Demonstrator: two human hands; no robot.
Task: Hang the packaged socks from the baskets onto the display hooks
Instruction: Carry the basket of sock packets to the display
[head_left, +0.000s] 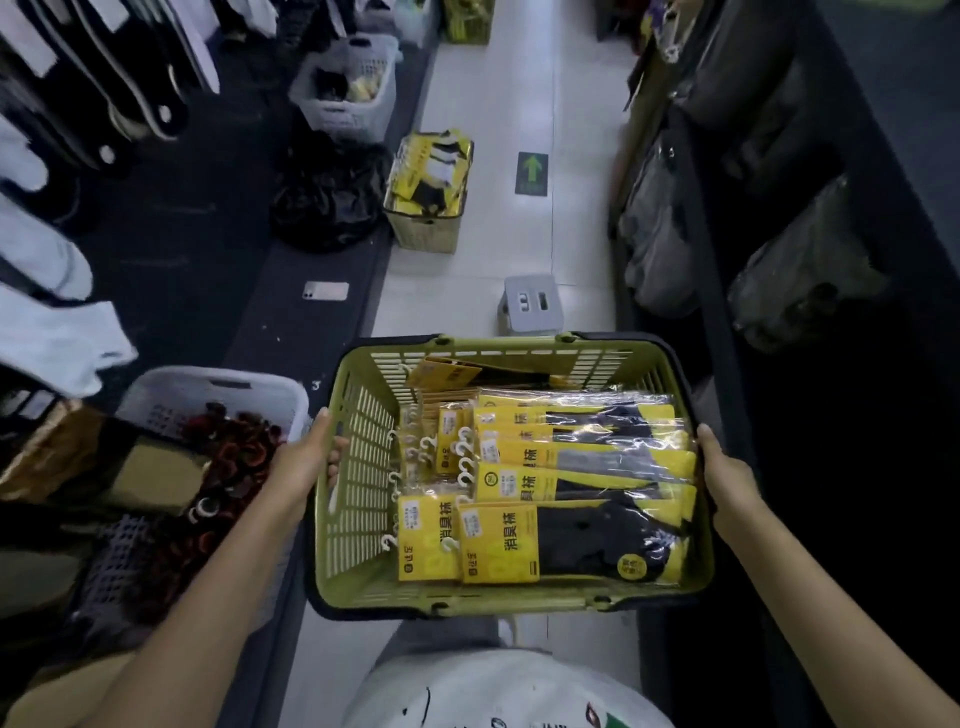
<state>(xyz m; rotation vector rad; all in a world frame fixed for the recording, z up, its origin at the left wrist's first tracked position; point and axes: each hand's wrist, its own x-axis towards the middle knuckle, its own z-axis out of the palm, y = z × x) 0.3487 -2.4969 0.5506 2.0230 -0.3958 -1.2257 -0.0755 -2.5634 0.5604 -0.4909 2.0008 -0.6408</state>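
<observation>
My left hand (298, 467) and right hand (724, 475) curl round the green basket (358, 499) sides, grey stool (530, 306) ahead on the white floor (467, 280).

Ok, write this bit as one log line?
left hand, right hand: hold green plastic basket sides | yellow packaged socks: inside basket, not hung

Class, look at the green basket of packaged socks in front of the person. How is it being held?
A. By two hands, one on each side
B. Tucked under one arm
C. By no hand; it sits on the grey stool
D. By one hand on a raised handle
A: the left hand grips the left wall of the green basket and the right hand grips its right edge.
</observation>
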